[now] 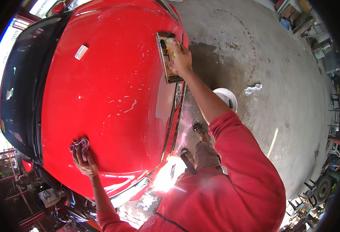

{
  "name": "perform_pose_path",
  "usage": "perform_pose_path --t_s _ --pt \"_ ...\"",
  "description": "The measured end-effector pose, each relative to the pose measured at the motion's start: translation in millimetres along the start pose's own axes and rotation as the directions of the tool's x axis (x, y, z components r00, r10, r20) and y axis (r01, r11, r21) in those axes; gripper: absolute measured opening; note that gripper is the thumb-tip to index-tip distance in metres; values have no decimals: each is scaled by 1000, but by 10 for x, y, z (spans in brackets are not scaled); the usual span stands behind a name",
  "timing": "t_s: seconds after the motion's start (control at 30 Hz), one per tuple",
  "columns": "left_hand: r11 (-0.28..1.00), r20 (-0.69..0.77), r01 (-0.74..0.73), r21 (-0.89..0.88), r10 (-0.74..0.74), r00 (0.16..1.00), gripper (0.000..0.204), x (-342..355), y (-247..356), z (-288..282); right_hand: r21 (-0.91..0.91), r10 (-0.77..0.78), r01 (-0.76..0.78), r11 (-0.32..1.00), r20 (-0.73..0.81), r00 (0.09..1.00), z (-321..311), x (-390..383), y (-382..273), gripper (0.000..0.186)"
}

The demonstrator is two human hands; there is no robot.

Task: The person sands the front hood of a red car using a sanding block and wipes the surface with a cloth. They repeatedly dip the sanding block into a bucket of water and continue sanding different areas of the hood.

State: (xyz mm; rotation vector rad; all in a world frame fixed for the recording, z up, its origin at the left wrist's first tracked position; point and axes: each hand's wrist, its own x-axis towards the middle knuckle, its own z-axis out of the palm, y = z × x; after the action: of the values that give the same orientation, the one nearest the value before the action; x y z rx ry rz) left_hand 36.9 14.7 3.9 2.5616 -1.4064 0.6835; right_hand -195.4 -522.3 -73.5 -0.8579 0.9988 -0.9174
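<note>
Low on the left of the frame, my left hand (84, 160) presses a crumpled pinkish cloth rag (80, 145) on the wet glossy red car bonnet (112, 77), fingers clamped over it. At upper centre, my right hand (181, 60) grips a long flat rectangular sanding block (167, 58) at the bonnet's right edge, above the grey concrete floor (262, 50).

Red car hood (108, 77), wet: sanding block (168, 58) at right edge, crumpled rag (81, 145) near front. Concrete floor (262, 58): white bucket (226, 96), plastic scrap (253, 89).
</note>
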Motion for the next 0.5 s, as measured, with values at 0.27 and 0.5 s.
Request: perform_pose_path --t_s 0.27,0.5 --pt "959 -20 281 42 -280 960 43 27 177 159 435 310 -432 790 324 894 -656 424 -115 33" --pt "959 -59 259 113 -254 965 39 -192 1340 113 571 53 -555 605 667 743 -1939 54 -66 17"
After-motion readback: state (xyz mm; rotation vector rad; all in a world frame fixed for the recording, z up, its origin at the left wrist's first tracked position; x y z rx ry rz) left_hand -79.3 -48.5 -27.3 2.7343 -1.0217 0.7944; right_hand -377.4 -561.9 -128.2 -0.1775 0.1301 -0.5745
